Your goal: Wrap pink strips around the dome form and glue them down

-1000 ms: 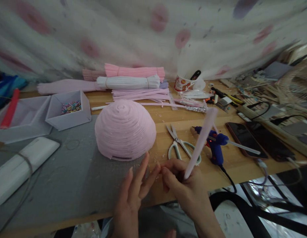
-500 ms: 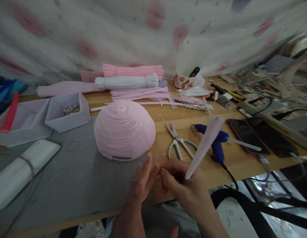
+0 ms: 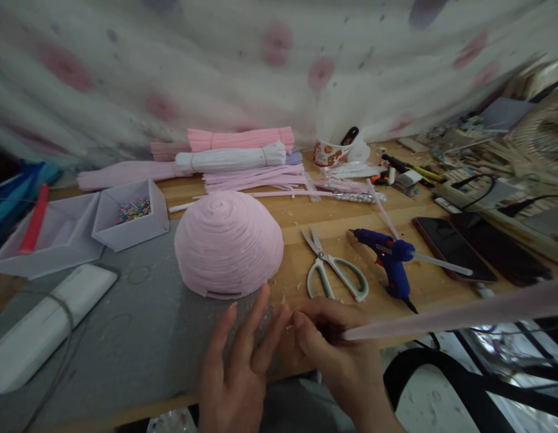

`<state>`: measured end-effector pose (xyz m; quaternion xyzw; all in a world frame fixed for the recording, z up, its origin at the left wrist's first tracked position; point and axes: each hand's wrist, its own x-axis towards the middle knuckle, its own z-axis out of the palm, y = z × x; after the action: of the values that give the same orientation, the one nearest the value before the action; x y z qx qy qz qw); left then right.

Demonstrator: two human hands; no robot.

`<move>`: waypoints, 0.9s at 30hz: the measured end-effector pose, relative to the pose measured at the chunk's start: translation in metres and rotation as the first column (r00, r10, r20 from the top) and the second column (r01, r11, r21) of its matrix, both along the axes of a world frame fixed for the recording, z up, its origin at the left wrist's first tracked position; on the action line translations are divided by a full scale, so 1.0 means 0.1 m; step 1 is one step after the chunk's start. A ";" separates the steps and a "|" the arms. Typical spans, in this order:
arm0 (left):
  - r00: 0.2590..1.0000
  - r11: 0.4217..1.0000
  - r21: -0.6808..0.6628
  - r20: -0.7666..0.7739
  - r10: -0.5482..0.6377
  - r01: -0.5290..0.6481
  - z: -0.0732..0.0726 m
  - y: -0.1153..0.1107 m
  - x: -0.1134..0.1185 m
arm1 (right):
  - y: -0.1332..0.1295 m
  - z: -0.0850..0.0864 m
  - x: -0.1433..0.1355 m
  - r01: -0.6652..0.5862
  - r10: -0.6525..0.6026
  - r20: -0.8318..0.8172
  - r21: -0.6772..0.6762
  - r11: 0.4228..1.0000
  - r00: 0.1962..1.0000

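A pink dome (image 3: 229, 249) of coiled fuzzy strands rests on the grey mat, with a small dark slot low on its front. Just in front of it is my left hand (image 3: 245, 355), fingers spread, its fingertips close to my right hand. My right hand (image 3: 335, 349) is closed around a pale pink pipe cleaner (image 3: 459, 313), whose length sticks out to the right. Beyond that hand lie scissors (image 3: 323, 255) with pale green and white handles, blades apart. A blue glue gun (image 3: 391, 255) with a clear stick in its back lies to their right.
Bundles of pipe cleaners (image 3: 234, 157) lie along the back. On the left stand pale trays (image 3: 130, 231), one with coloured pins, and a white elongated object (image 3: 49, 325). Two phones (image 3: 454, 246), a paper tub (image 3: 328, 153) and a power strip (image 3: 504, 231) sit toward the right.
The pipe cleaner has swung from pointing up to lying out rightward. My left hand's fingers have spread apart. The view has shifted slightly.
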<state>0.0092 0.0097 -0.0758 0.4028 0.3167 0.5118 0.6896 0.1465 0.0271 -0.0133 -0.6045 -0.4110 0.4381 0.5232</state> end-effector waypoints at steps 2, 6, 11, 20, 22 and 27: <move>0.984 0.997 0.024 -0.163 -0.075 0.080 0.07 0.03 -0.07 | -0.01 0.02 0.00 -0.019 0.018 -0.025 -0.011 1.000 1.000; 0.980 0.998 0.018 -0.193 -0.056 0.060 0.17 0.00 -0.05 | -0.01 -0.07 0.01 -0.033 0.039 -0.079 0.065 0.997 0.996; 0.997 1.000 0.004 -0.070 -0.016 0.016 0.21 -0.05 -0.04 | 0.02 -0.19 0.05 -0.011 0.027 -0.081 0.196 0.981 0.996; 0.868 0.999 0.035 0.497 0.002 -0.022 0.08 -0.01 -0.13 | 0.14 -0.17 0.30 0.044 -0.006 -0.156 0.244 0.969 0.988; 0.838 0.999 0.031 0.544 -0.038 0.025 0.10 0.00 -0.10 | 0.18 -0.16 0.34 0.000 0.019 -0.100 0.190 0.982 0.995; 0.798 0.998 0.060 0.601 -0.056 0.025 0.17 0.00 -0.04 | 0.22 -0.05 0.36 -0.097 0.069 0.141 0.203 0.974 0.988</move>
<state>0.0053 0.0100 -0.0588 0.2428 0.0603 0.6059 0.7552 0.1824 0.0489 -0.0184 -0.5563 -0.5135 0.3728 0.5366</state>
